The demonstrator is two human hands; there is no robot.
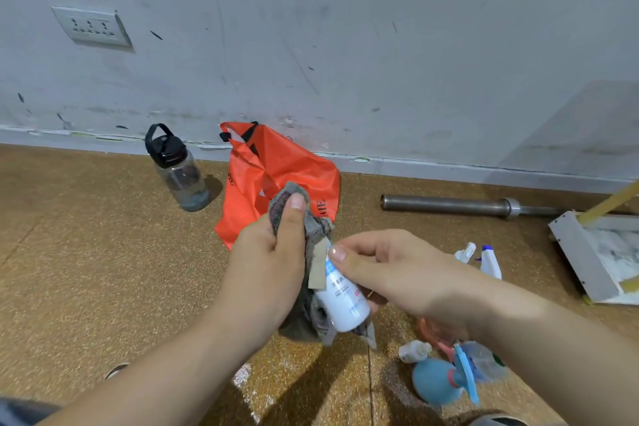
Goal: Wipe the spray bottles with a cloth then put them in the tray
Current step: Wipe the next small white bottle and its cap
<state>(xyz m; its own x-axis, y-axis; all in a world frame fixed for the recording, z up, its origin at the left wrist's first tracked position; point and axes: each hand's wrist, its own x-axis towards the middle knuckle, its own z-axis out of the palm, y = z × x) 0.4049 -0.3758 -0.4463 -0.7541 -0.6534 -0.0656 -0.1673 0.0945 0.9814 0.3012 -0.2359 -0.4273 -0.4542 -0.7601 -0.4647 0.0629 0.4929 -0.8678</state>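
Down by my right forearm, closest to me on the speckled brown floor [103, 252], lies a blue spray bottle [434, 386] on its side, with a small clear bottle [413, 351] just beside it and another clear one [484, 361] partly hidden behind my arm. Above these, in front of my chest, my left hand [273, 259] grips a grey cloth [313, 235], fingers curled round it and thumb pressed flat on its upper fold. My right hand [390, 273] holds a white bottle [342, 303] with blue print, thumb on its upper part and fingers curled behind it. The bottle is tilted, and the cloth touches its left side and hangs below its base. Beyond my right hand two white spray bottles [465, 252] [490, 261] sit close together on the floor. Further right is the white tray [577, 252], tilted in view, with a yellow stick [608, 202] lying across it; I cannot see any bottles in it. Behind my left hand an orange bag [276, 176] slumps on the floor, and to its left a clear water bottle [179, 173] with a black lid stands near the wall. A metal bar [449, 205] lies along the skirting to the right. Farthest off, the scuffed grey wall [345, 45] carries a socket [91, 26] at upper left.
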